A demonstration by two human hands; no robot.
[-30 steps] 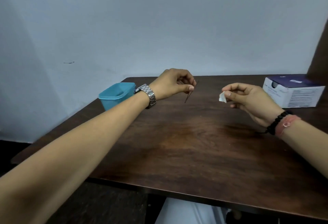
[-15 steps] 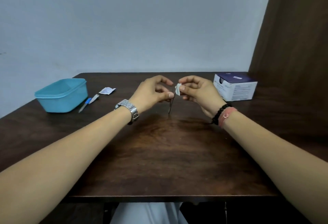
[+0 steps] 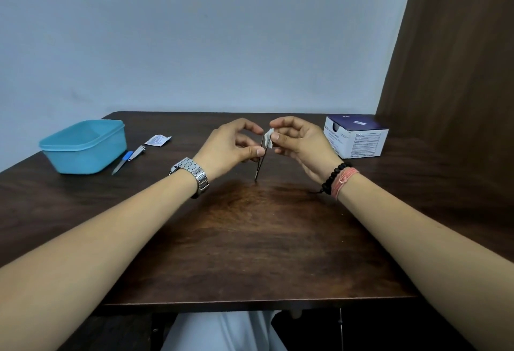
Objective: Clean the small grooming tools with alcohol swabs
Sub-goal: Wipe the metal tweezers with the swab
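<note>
Dark table: left hand pinching tweezers, right hand pinching swab (box print unreadable).

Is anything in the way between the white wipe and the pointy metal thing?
No. The swab in the right hand already touches the top of the tweezers held by the left hand.

A dark wooden tabletop stood against a pale wall. A turquoise plastic container rested at its far left; a brown wood panel rose at right.
</note>
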